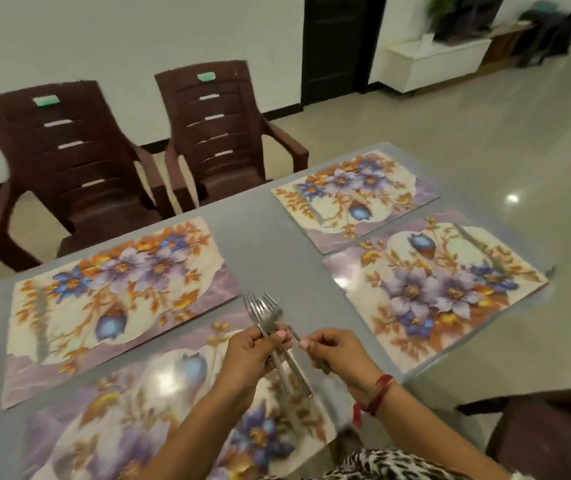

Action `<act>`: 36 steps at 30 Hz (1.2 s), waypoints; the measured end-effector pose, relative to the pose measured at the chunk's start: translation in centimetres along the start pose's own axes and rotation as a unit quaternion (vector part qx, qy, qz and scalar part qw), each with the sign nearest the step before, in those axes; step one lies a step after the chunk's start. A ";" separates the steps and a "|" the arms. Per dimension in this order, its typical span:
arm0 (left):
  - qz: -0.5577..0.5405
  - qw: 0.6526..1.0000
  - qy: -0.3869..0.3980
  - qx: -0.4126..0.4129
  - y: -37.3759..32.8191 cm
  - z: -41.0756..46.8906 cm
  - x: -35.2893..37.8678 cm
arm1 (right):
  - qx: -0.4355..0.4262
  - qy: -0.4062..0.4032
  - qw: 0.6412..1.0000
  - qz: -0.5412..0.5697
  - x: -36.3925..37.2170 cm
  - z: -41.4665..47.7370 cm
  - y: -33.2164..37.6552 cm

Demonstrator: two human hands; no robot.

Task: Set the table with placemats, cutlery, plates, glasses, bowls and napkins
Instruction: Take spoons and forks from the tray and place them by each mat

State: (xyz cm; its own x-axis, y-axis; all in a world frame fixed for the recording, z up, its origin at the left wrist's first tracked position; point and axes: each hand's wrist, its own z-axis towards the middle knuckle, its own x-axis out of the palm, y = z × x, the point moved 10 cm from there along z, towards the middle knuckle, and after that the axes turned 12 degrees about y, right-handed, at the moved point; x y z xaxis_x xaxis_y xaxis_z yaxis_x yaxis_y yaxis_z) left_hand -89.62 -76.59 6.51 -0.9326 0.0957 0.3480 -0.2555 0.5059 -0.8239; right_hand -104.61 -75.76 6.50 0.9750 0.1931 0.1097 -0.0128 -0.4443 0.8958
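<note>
Several floral placemats lie flat on the grey table (270, 237): a far left placemat (114, 289), a far right placemat (353, 199), a near right placemat (433, 289) and a near left placemat (138, 410) under my arms. My left hand (249, 358) is shut on a bunch of steel forks (266, 317), tines pointing away, above the near left mat. My right hand (336, 351) pinches the thin handle of one fork (294, 336) from that bunch.
Two brown plastic chairs (69, 168) (221, 140) stand at the table's far side. Another brown chair (547, 431) is at the near right. The table's right edge drops to a glossy tiled floor (484, 150). A white cabinet (429, 64) stands far back.
</note>
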 end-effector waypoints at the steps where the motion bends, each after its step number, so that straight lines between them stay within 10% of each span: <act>1: -0.008 1.000 -0.005 0.000 0.2 1.2 1.8 | 0.006 -0.012 1.000 0.007 -2.2 0.1 0.2; 8: -0.093 0.994 -0.057 -0.031 1.0 7.2 11.2 | -0.086 -0.107 0.964 -0.228 -13.2 0.8 5.7; 12: -0.159 0.982 -0.095 -0.038 -0.2 8.7 10.5 | -0.029 -0.003 0.998 -0.056 -15.9 2.2 4.7; 18: -0.133 0.980 -0.150 -0.002 -2.2 9.1 6.1 | 0.020 -0.098 0.995 0.021 -22.5 3.1 1.8; 36: -0.027 0.993 -0.104 -0.046 0.3 6.7 8.0 | 0.059 -0.126 0.909 -0.393 -20.4 5.4 0.4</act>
State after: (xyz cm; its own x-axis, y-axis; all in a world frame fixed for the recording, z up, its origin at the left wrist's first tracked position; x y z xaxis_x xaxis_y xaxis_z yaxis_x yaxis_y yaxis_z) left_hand -98.88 -81.40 6.03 -0.9532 -0.1078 0.2826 -0.2909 0.5823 -0.7591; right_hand -123.27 -84.65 2.31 0.6926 0.2924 -0.6594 0.7193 -0.3495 0.6004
